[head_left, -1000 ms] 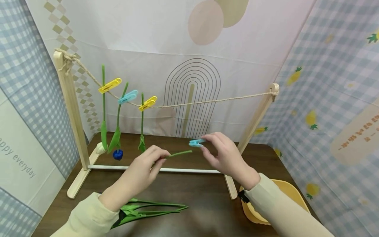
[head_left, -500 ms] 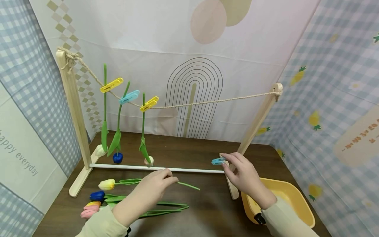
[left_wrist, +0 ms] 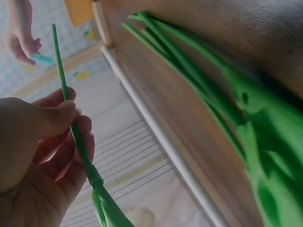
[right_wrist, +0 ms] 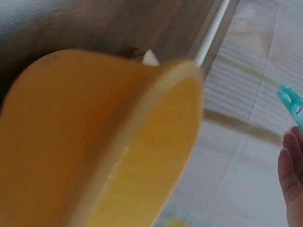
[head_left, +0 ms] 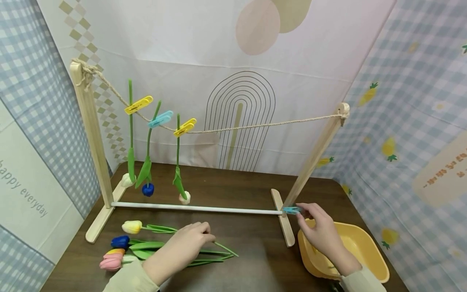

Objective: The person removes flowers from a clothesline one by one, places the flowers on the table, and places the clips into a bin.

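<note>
My left hand pinches the green stem of a cream-yellow tulip, low over the table in front of the wooden rack. The stem passes between thumb and fingers, and its cut end points toward the right. My right hand pinches a light blue clothespin beside the rack's right foot, just above the rim of a yellow bowl. The same blue clothespin shows at my fingertips in the right wrist view.
A rope strung between two wooden posts carries three tulips hung upside down by yellow, blue and yellow pegs. A blue tulip, a pink tulip and loose green stems lie on the brown table.
Both hands came down from mid-air. The left lowered the tulip stem to the table. The right carried the blue clothespin right and down to the yellow bowl's rim.
</note>
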Tool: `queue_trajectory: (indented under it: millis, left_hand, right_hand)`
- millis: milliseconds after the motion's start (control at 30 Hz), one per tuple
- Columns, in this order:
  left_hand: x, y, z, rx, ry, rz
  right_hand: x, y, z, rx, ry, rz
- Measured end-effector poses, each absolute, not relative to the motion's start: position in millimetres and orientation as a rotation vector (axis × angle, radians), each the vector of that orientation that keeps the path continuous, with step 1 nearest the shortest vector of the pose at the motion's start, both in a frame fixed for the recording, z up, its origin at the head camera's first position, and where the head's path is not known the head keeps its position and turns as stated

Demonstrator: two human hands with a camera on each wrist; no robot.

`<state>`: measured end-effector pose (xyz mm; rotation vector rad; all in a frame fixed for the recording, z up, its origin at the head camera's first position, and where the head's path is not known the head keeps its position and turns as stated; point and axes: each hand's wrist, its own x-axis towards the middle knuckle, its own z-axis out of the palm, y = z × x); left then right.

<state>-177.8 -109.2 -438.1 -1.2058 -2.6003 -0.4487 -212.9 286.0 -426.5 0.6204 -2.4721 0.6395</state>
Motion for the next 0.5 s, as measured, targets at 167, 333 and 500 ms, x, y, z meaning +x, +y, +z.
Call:
queue_trajectory:
  millis: [167,333,500]
  left_hand:
    - [-177.0,-110.2,-445.9,-1.196,-2.641,-0.419]
    - [-175.1,-110.5,-456.8,-1.184,-2.645,-0.393]
    - [-174.1,-110.1,-468.2,-1.211,-2.669,-0.397]
  right_hand:
    - [-207.7,302.4,-432.8,0.480,-2.522,0.605]
    - [-201.7,317.1,-436.9,0.383,-2.572,0.603]
    - [-196.1,328.7,-440.3,0.320,-2.605,0.612]
